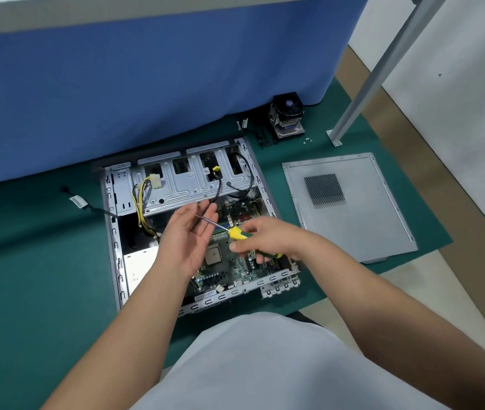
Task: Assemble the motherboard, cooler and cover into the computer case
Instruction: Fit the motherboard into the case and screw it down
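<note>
1. Closest in, your right hand (260,236) is wrapped round the yellow-and-black handle of the screwdriver (236,233), fingers curled firmly on it, with the thin shaft pointing away to the left.

2. Just beyond, your left hand (189,236) sits palm-up with fingers relaxed and spread, and the screwdriver's tip lies across those fingers. It grips nothing. I can't tell whether a screw rests in that palm.

3. Under both hands, the motherboard (229,261) already lies inside the computer case (117,261), which is flat on the green mat (28,261) with its open side up. The bare processor socket shows near the board's middle, so no cooler is on it. Whether the board's screws are in, I can't make out from here.

4. Further back in the case, the drive cage (176,184) spans the width, with a yellow-wired power connector (154,182) and black cables (220,187) hanging loose over it, not plugged into the board.

5. Off to your right, well apart from the case, the cover (350,205) lies flat on the mat, perforated vent facing up. It is not fitted yet.

6. Farthest away, by the blue partition (146,84), the cooler (287,119) stands on the mat, with a few small screws (307,140) just beside it.

7. My read: board placement is done, fastening looks like the step in hand, and cooler, cables and cover all remain.
</note>
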`<state>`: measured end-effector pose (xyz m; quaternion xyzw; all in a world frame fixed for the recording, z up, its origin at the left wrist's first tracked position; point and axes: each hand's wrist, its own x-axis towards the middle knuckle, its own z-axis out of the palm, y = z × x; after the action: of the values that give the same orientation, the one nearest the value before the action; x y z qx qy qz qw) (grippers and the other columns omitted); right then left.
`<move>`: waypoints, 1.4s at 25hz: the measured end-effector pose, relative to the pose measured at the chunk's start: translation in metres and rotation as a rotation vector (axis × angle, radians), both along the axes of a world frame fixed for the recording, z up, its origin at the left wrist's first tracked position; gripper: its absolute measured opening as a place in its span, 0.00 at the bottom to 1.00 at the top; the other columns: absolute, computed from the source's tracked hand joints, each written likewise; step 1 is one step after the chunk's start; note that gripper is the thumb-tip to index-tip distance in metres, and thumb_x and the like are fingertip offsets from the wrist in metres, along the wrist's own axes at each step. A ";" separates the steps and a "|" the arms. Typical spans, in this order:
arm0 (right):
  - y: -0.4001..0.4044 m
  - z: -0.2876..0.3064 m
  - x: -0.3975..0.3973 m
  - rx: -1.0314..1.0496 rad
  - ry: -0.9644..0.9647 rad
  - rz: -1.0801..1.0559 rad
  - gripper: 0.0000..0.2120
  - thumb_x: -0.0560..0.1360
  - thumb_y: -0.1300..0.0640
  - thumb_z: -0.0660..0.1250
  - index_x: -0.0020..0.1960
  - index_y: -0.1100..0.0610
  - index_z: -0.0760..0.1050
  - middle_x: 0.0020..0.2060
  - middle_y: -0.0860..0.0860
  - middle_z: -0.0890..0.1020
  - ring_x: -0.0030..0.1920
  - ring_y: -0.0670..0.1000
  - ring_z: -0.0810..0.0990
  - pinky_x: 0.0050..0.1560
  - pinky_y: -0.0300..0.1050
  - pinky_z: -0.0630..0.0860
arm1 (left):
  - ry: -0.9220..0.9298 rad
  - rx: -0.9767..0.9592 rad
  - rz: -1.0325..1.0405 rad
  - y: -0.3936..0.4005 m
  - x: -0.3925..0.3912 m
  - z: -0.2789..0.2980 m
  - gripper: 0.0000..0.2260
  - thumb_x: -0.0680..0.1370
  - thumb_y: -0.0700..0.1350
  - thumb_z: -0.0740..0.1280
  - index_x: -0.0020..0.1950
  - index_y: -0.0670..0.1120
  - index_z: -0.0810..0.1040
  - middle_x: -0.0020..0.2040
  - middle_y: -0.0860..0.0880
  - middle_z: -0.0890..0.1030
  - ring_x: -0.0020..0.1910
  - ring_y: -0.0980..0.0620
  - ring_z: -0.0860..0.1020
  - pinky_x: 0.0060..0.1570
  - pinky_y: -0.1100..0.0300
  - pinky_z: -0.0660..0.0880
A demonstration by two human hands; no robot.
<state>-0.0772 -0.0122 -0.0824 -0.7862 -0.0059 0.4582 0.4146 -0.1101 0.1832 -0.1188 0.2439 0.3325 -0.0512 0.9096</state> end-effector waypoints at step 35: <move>-0.029 -0.004 0.002 0.409 -0.300 -0.729 0.13 0.80 0.58 0.70 0.63 0.49 0.76 0.47 0.55 0.87 0.47 0.53 0.88 0.49 0.41 0.82 | 0.118 -0.068 -0.023 0.001 -0.013 -0.014 0.08 0.82 0.36 0.62 0.57 0.33 0.76 0.57 0.34 0.84 0.56 0.36 0.84 0.49 0.47 0.84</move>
<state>-0.0750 -0.0408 -0.0869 -0.6965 0.1208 0.1524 0.6907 -0.1229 0.1841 -0.1329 0.2133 0.3808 -0.0874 0.8955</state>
